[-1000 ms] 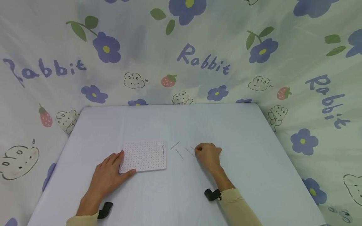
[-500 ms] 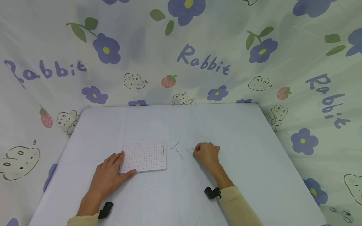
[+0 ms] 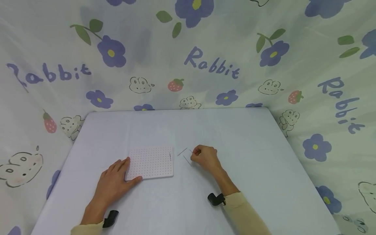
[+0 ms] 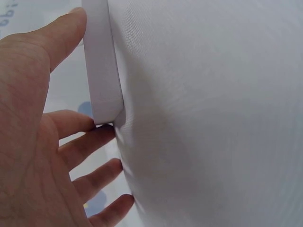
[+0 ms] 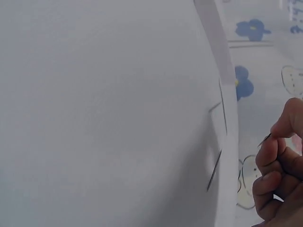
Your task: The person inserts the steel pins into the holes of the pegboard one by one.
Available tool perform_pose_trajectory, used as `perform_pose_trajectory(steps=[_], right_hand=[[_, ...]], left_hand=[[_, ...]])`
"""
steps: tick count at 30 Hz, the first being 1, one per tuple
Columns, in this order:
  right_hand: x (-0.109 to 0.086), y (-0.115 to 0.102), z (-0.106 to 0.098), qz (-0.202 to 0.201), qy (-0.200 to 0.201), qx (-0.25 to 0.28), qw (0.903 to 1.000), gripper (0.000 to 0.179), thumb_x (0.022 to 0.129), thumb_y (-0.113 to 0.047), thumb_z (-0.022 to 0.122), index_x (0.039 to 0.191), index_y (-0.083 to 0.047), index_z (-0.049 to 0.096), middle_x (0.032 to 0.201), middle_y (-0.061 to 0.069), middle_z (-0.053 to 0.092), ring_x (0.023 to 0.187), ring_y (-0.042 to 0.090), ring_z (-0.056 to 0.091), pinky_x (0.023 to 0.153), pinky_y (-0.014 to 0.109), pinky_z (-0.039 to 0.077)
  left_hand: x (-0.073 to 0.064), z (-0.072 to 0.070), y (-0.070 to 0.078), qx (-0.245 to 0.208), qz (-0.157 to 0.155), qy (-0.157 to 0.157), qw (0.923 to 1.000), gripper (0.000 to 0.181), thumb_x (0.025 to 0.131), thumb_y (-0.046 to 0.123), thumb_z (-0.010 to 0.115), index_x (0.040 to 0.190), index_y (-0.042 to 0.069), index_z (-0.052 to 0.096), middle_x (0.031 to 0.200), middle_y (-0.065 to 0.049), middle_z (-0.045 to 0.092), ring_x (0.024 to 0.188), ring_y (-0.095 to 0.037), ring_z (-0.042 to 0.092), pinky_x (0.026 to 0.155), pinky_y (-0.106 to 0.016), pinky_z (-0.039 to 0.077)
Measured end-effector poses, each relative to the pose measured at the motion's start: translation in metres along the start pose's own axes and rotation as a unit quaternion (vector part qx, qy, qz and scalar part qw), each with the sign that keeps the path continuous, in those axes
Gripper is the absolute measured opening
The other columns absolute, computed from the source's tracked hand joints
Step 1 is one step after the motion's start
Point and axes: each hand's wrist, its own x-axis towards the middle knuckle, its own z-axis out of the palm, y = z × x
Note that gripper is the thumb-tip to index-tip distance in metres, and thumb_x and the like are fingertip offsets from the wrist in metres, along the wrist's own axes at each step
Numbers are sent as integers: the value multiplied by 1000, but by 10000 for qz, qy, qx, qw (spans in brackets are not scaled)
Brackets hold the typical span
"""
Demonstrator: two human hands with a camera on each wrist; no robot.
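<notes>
In the head view my left hand [image 3: 113, 182] rests at the near left corner of a white board with rows of small holes [image 3: 149, 163]. The left wrist view shows its thumb against one side of the board [image 4: 102, 66] and its index finger at the corner, the fingers extended. My right hand [image 3: 207, 158] pinches a thin needle [image 5: 264, 140] between thumb and index finger, over the table right of the board. Loose needles [image 3: 182, 152] lie between board and hand; one in the right wrist view is a dark needle [image 5: 214, 170]. Another needle [image 3: 170, 156] is at the board's right side.
The white-covered table [image 3: 164, 209] has its far edge below a hanging cloth [image 3: 152, 49] printed with flowers, rabbits and strawberries. A black wrist camera [image 3: 110, 218] sits on the left wrist and another black camera [image 3: 215, 199] on the right.
My right hand has moved left toward the board, lifting a needle from the table, its tip now visible past the fingers. My left hand and the board stay in place.
</notes>
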Motion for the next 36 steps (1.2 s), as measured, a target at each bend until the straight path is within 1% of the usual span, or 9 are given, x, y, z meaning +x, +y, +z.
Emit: perform_pose_trajectory(steps=[4, 7, 10, 13, 16, 21, 25, 33, 36], right_hand=[[3, -15, 7, -145, -180, 318, 9992, 8, 80, -20, 64, 86, -16, 69, 74, -8, 63, 62, 10, 53, 63, 30, 46], [5, -25, 14, -317, -319, 474, 9979, 9, 80, -19, 63, 86, -15, 68, 75, -7, 64, 61, 9, 51, 52, 25, 44], [6, -33, 20, -507, -442, 518, 9964, 9, 80, -18, 63, 87, -15, 67, 77, -6, 64, 60, 8, 51, 49, 22, 43], [5, -40, 26, -634, -572, 550, 9948, 10, 78, -17, 64, 88, -15, 66, 77, -6, 64, 60, 7, 51, 48, 21, 43], [5, -44, 30, -648, -688, 653, 9934, 11, 77, -17, 65, 88, -16, 66, 79, -7, 64, 62, 8, 52, 48, 21, 43], [7, -46, 37, -718, -820, 748, 9912, 10, 79, -16, 66, 88, -18, 66, 81, -8, 65, 65, 8, 50, 49, 20, 40], [9, -44, 42, -826, -893, 703, 9901, 9, 80, -16, 66, 88, -20, 66, 81, -9, 65, 64, 7, 48, 49, 20, 38], [12, -42, 48, -1004, -863, 455, 9902, 8, 82, -19, 67, 88, -24, 67, 83, -13, 66, 72, 10, 49, 60, 23, 40], [12, -41, 50, -1012, -877, 350, 9904, 9, 82, -20, 67, 88, -26, 68, 82, -15, 66, 72, 10, 48, 60, 24, 40]], left_hand=[[2, 0, 1, -36, 45, 36, 10000, 107, 84, 77, 58, 152, -3, 38, 150, -27, 45, 139, -49, 36, 105, -72, 32], [3, 0, 1, -47, 54, 44, 10000, 108, 84, 77, 58, 152, -3, 38, 150, -27, 45, 139, -49, 36, 105, -72, 31], [3, 2, 1, -30, 40, 57, 10000, 108, 84, 78, 58, 152, -3, 38, 149, -27, 45, 139, -49, 36, 105, -72, 31], [3, 3, 1, -30, 40, 90, 9999, 108, 83, 78, 59, 152, -3, 39, 149, -27, 46, 139, -49, 36, 105, -72, 31], [2, 4, 0, -36, 40, 114, 9999, 108, 83, 78, 58, 152, -3, 39, 149, -27, 46, 139, -48, 36, 105, -72, 31], [2, 1, 1, -27, 24, 81, 10000, 108, 83, 79, 57, 152, -2, 39, 149, -27, 46, 140, -48, 36, 106, -71, 31], [2, 0, 1, 0, -6, 28, 10000, 108, 83, 79, 57, 152, -2, 39, 150, -27, 45, 140, -48, 35, 106, -71, 31], [-1, 0, 0, -2, -18, 25, 10000, 109, 83, 80, 57, 152, -3, 39, 149, -27, 46, 140, -48, 36, 106, -71, 31], [-2, 0, 0, -18, -22, 35, 10000, 109, 83, 80, 57, 152, -3, 39, 149, -27, 46, 139, -48, 36, 106, -71, 32]])
